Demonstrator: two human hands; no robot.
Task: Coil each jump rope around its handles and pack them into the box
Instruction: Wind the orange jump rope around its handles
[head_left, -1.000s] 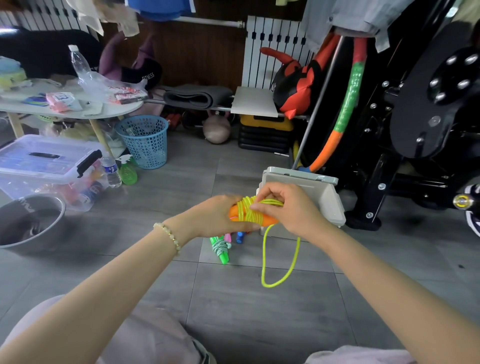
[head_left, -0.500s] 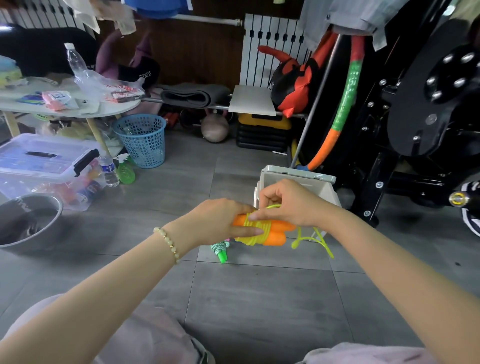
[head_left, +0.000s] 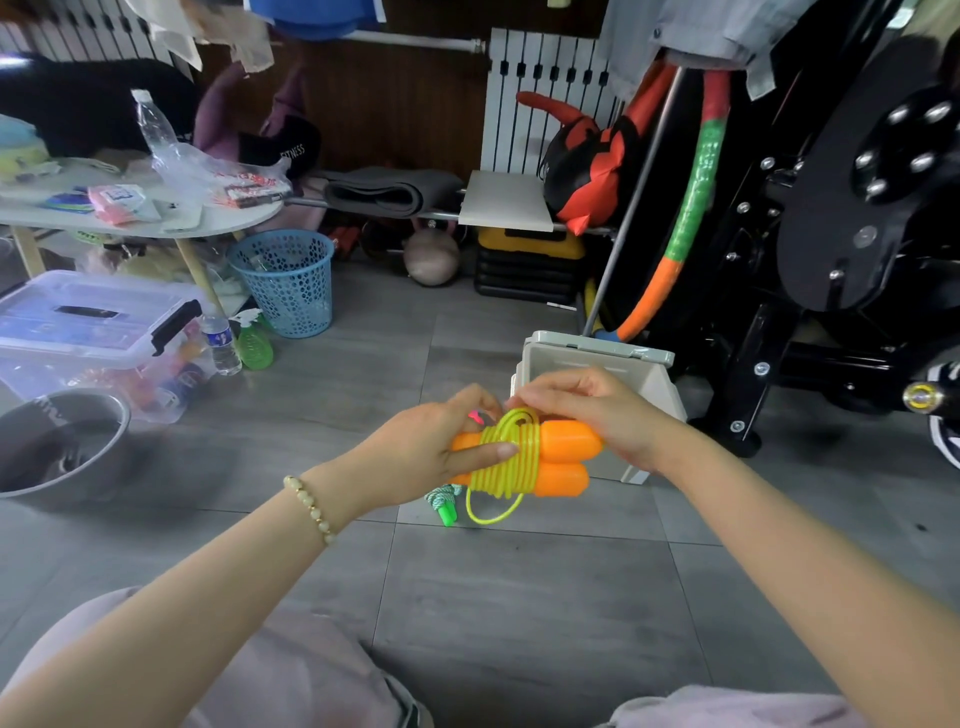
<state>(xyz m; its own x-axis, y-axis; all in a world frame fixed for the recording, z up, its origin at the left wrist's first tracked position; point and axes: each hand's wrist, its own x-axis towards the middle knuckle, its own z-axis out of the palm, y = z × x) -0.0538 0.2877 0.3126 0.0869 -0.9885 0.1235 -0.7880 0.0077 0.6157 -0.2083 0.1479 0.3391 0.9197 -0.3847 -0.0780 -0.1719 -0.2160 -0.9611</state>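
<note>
Grey tiled floor (head_left: 519, 623). The white box (head_left: 649, 384) stands just past centre toward 3 o'clock, with a green-handled jump rope (head_left: 444, 506) lying at 6. At 10 o'clock is a blue mesh wastebasket (head_left: 283, 283), and beside it a green spray bottle (head_left: 254, 345) and a water bottle (head_left: 222, 345). A lidded clear storage bin (head_left: 78, 332) sits at 9 and a metal bowl (head_left: 62, 441) at 8.

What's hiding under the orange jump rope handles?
A green plastic handle with green-and-white braided cord lies on the grey tiled floor. A pink tip peeks above the left hand; the hand covers the rest.
</note>
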